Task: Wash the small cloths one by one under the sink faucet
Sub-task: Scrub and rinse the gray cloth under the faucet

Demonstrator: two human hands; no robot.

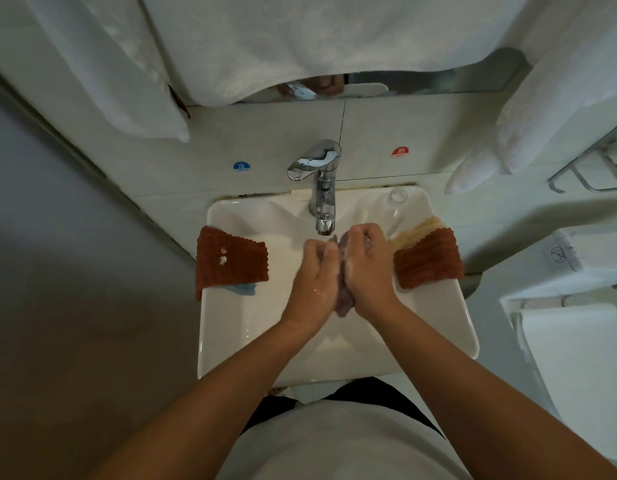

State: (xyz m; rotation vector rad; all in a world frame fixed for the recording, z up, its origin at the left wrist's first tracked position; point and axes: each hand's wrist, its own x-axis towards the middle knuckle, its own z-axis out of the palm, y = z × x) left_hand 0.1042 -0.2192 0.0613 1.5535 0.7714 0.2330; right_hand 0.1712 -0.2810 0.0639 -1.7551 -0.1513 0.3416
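Cloth in hands (341,271): showing as mauve-purple.
Left cloth (230,261): showing rust-brown, waffle-textured, with white flecks.
Cloth beneath it (241,289): peeking out light blue.
Right cloth (426,261): showing rust-brown, ribbed.
Cloth behind it (416,230): showing pale yellow.
Sink (224,327): looking white.
Faucet (322,188): shining chrome.
Stickers: blue (242,166) and red (400,152).

We are in a bathroom. We see a white sink (338,362) with a chrome faucet (322,188). White towels (265,46) hang above.
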